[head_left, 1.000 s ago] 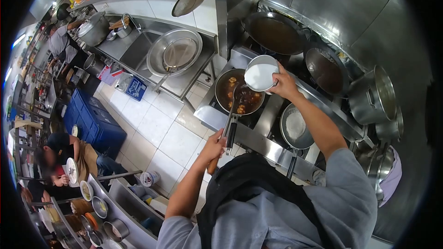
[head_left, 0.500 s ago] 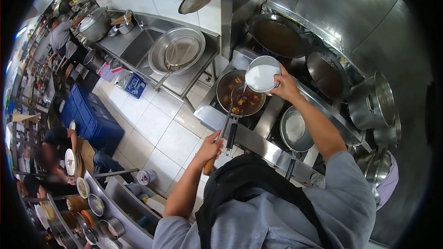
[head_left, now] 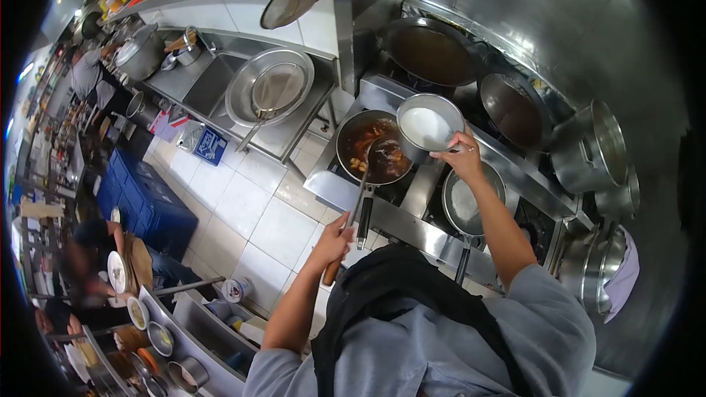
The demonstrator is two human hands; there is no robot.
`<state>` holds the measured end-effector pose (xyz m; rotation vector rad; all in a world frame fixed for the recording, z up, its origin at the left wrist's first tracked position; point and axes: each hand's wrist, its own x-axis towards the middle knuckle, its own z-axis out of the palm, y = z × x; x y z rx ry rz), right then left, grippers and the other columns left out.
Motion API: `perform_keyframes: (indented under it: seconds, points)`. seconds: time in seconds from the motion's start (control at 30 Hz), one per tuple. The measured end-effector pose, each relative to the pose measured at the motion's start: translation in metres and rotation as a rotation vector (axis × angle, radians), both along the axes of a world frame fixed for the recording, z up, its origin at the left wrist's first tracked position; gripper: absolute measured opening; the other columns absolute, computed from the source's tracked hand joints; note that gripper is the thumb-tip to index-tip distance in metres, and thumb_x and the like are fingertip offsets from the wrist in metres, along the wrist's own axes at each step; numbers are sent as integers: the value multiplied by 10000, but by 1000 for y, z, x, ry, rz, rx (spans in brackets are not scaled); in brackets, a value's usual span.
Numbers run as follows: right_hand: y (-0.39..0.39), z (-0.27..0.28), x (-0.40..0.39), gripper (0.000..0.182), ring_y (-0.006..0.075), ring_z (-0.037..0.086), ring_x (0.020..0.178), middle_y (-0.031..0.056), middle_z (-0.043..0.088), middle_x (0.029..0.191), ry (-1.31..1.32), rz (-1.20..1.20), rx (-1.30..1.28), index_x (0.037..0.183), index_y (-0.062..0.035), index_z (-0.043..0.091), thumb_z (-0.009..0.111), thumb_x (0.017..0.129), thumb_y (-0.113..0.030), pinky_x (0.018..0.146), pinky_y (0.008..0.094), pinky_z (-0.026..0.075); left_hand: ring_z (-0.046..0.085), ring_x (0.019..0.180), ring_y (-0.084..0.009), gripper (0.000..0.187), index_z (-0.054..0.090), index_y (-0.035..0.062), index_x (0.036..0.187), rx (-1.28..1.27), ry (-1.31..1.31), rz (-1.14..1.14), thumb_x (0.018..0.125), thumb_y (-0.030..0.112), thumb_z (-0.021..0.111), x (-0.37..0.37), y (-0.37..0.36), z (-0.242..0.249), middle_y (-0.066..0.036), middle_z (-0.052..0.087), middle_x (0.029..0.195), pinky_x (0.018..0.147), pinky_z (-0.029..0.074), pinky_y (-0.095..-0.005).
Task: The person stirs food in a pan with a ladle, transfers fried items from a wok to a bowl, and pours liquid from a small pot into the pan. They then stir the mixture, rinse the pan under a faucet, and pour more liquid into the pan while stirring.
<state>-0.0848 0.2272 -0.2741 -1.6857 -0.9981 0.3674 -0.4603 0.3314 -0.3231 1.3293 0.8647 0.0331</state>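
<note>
My left hand (head_left: 332,244) is closed around the wooden-ended handle of a ladle (head_left: 359,206), whose bowl dips into a pan (head_left: 340,148) on the stove. Dark reddish-brown sauce with browned food pieces (head_left: 359,165) fills that pan. Its black handle (head_left: 364,220) points toward me beside the ladle, untouched as far as I see. My right hand (head_left: 463,158) grips the rim of a round metal pot (head_left: 409,144) at the pan's right edge. Milky white liquid (head_left: 426,127) lies inside it; thumb and fingers pinch the near right side.
A second pan (head_left: 474,190) with pale contents sits on a burner to the right. Two large woks (head_left: 430,51) (head_left: 512,109) and a tall stockpot (head_left: 590,148) line the back. Left stands a sink counter with a basin (head_left: 239,95) and strainer. Other people work at far left near blue bins (head_left: 147,195).
The metal pot has shifted right and down, away from over the pan, and tips less toward it. The ladle stays in the sauce, its bowl slightly moved. The whole view has shifted a little.
</note>
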Motion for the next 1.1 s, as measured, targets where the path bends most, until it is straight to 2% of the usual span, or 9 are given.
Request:
perform_keyframes:
  seconds: [0.23, 0.27, 0.37, 0.43, 0.53, 0.67, 0.87, 0.93, 1.1]
  points:
    - [-68, 6, -24, 455, 218, 612, 1048, 94, 501, 1230, 101, -146, 173, 722, -43, 438, 862, 617, 84, 825, 325, 593, 580, 571, -174, 559, 395, 32, 1485, 686, 14, -24, 962, 143, 557, 20, 17, -49, -98, 617, 784, 531, 516, -340]
    - [-77, 5, -28, 455, 218, 612, 1048, 94, 501, 1230, 103, -152, 174, 722, -43, 438, 862, 617, 84, 825, 325, 593, 580, 571, -174, 559, 395, 32, 1485, 686, 14, -30, 962, 143, 557, 29, 12, -52, -98, 617, 784, 531, 516, -340]
    - [-106, 7, -30, 464, 210, 615, 1026, 76, 514, 1147, 17, -282, 39, 725, -48, 453, 889, 598, 48, 791, 314, 573, 481, 492, -115, 572, 366, 58, 1510, 73, -5, 74, 973, 119, 555, 46, -5, -20, -54, 553, 721, 445, 438, -289]
    - [-123, 10, -37, 507, 163, 566, 915, 49, 502, 1007, -164, -360, 85, 720, -59, 427, 915, 589, -17, 716, 279, 479, 474, 487, -110, 578, 360, 68, 1515, 64, 10, 36, 973, 120, 553, 25, -8, -12, -45, 541, 712, 431, 426, -287]
    - [-158, 1, -37, 478, 196, 615, 975, 57, 530, 1057, -59, -413, -11, 758, -52, 462, 903, 587, 15, 796, 299, 542, 473, 487, -105, 586, 351, 95, 1526, 58, 81, -36, 973, 123, 543, -16, 4, 4, -33, 533, 709, 406, 405, -287]
    - [-191, -13, -43, 440, 163, 579, 931, 61, 522, 1044, -15, -438, 162, 776, -53, 475, 888, 629, -18, 754, 290, 505, 497, 471, -125, 547, 409, 60, 1487, 495, 24, -10, 962, 127, 546, -9, 24, -53, -52, 551, 700, 424, 456, -295]
    - [-246, 2, -91, 390, 133, 478, 743, 27, 468, 855, -97, -725, 138, 746, -47, 479, 855, 646, -22, 662, 272, 404, 479, 476, -106, 586, 349, 100, 1524, -30, 15, 10, 973, 126, 545, 30, 8, -27, -39, 550, 726, 392, 415, -281]
    - [-280, -7, -101, 366, 137, 462, 741, 25, 450, 836, -285, -816, -108, 737, -40, 481, 840, 667, -43, 674, 269, 398, 477, 481, -94, 589, 354, 133, 1528, -113, 4, -41, 973, 120, 549, -1, 23, -22, -32, 549, 730, 392, 406, -272]
    - [-310, 27, -160, 368, 149, 447, 758, 37, 421, 844, -151, -1002, -97, 747, -27, 462, 825, 689, -53, 696, 260, 392, 463, 471, -101, 567, 365, 120, 1521, 206, 151, -137, 981, 122, 540, -18, 58, -24, -37, 545, 722, 392, 416, -283]
